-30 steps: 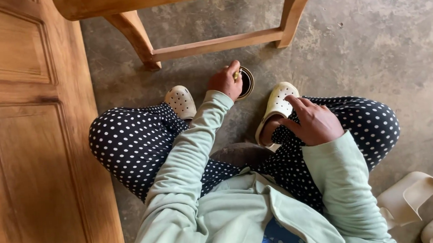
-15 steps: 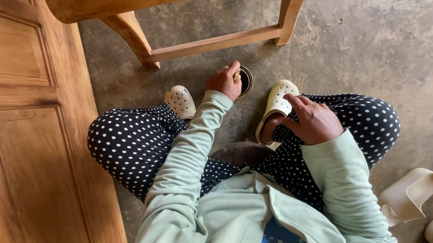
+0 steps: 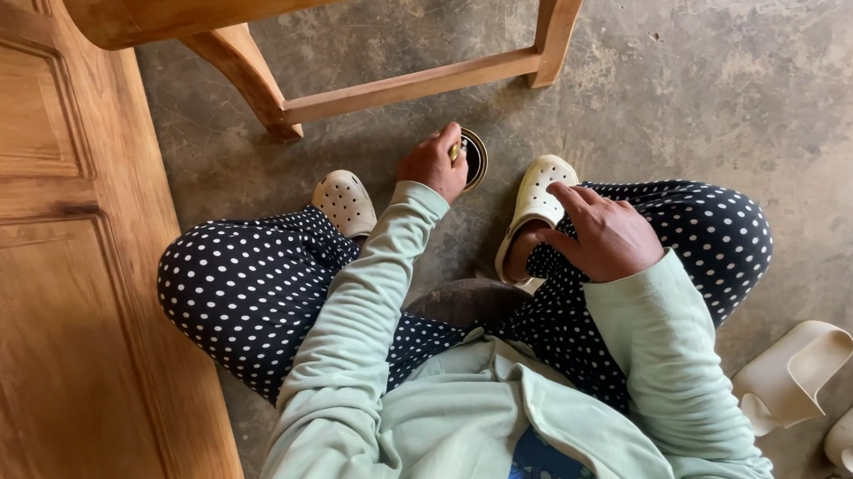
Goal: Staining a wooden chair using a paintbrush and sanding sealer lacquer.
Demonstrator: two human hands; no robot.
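Between clogs, tin point(image 3: 476, 158) perhaps mouth-up.

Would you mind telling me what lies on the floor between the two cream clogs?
In the head view, the left hand at a small round tin sits between the left clog and the right clog.

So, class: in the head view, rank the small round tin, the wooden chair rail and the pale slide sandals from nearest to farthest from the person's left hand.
1. Small round tin, touching the left hand.
2. Wooden chair rail, just beyond on the floor.
3. Pale slide sandals, far lower right.
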